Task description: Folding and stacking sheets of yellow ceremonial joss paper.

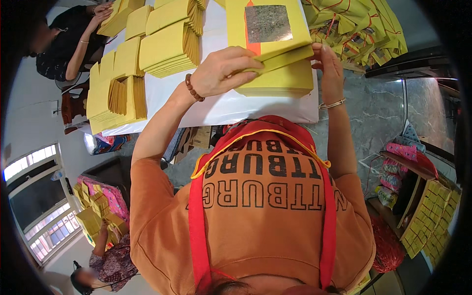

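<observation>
A yellow paper sheet point(278, 47) with a dark silvery foil square point(268, 23) and an orange strip lies on a thick stack of yellow paper point(280, 84) at the table's near edge. Its near edge is lifted and folded up into a narrow band. My left hand point(228, 69) pinches the left end of this fold between thumb and fingers. At the other end, the fingertips of my right hand point(328, 64) close on the fold's right corner. A beaded bracelet circles my left wrist, a bangle my right.
Bundles of folded yellow paper point(167, 51) fill the left of the white-covered table point(162, 105). Yellow pieces with red strings point(354, 29) heap up at the right. A co-worker point(69, 44) handles yellow paper at far left; another person point(108, 260) is at lower left beside more stacks.
</observation>
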Available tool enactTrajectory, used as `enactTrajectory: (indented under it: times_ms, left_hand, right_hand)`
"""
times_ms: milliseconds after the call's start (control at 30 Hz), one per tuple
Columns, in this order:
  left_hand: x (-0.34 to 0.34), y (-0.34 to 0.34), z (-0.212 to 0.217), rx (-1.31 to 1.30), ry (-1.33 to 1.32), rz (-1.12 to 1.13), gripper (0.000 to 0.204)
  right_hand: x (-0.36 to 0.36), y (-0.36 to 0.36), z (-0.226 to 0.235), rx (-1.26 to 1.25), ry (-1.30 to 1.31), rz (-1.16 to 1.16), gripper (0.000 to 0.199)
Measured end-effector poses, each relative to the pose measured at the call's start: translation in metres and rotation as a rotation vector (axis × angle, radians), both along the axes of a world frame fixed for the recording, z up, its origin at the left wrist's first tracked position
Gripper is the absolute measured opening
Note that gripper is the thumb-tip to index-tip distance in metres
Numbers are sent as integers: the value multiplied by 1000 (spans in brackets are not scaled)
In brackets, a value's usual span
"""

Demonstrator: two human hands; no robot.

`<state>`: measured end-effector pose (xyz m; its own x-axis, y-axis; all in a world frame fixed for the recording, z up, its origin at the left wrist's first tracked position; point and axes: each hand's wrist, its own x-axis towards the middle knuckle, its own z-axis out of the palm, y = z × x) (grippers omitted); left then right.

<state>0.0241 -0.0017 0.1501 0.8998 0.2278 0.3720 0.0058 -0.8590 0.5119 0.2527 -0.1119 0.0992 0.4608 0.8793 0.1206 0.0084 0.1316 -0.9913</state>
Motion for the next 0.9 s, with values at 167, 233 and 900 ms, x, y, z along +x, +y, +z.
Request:
enactTrajectory:
  times_ms: [167, 233, 900]
  left_hand:
    - [-1, -2, -8, 152, -5, -26, 30]
    - [-2, -3, -7, 181, 14, -39, 37]
    - [2, -8, -7, -159, 27, 175, 50]
  right_hand:
    - [-1, -3, 13, -139, 76, -17, 38]
    - [3, -6, 16, -163, 179, 31, 35]
    - [-2, -12, 16, -160, 238, 121, 37]
